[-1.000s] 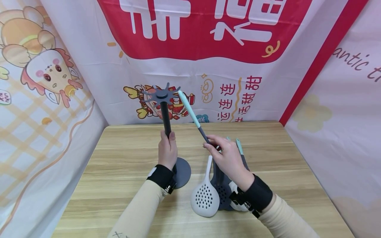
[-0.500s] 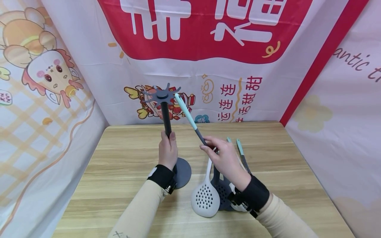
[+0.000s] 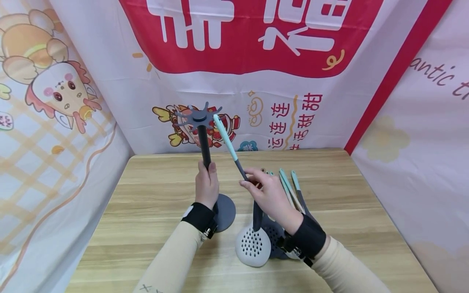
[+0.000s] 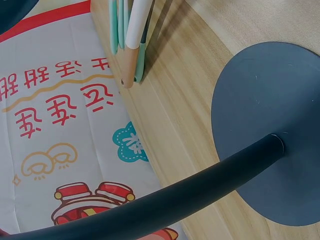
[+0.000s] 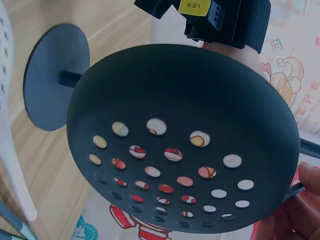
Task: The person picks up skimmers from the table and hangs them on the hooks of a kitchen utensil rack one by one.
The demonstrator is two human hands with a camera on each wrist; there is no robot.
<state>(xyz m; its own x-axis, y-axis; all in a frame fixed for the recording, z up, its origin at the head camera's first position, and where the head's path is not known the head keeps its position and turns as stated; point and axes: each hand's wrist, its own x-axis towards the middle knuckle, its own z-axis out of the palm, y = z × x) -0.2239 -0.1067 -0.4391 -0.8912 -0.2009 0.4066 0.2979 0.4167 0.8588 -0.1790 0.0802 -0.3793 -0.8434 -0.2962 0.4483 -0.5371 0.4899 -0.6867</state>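
My left hand (image 3: 207, 185) grips the black post of a utensil stand (image 3: 204, 146). Its round base (image 4: 265, 120) is on the table, and a ring of hooks (image 3: 199, 117) tops the post. My right hand (image 3: 269, 193) pinches the dark shaft of a skimmer (image 5: 180, 125) with a mint handle (image 3: 225, 136). The handle slants up to the left, and its tip overlaps the edge of the hooks in the head view. The perforated dark bowl hangs below my right hand, over a white skimmer (image 3: 253, 248) lying on the table.
More utensils with mint handles (image 3: 287, 185) lie on the wooden table (image 3: 139, 203), right of the stand and partly hidden by my right arm. A dark perforated utensil (image 3: 274, 236) lies beside the white skimmer. Printed cloth (image 3: 315, 134) hangs behind the table and at both sides.
My right hand has moved left with the skimmer, bringing its handle tip over to the hooks. More of the mint handles behind show now. My left hand and the stand stay in place.
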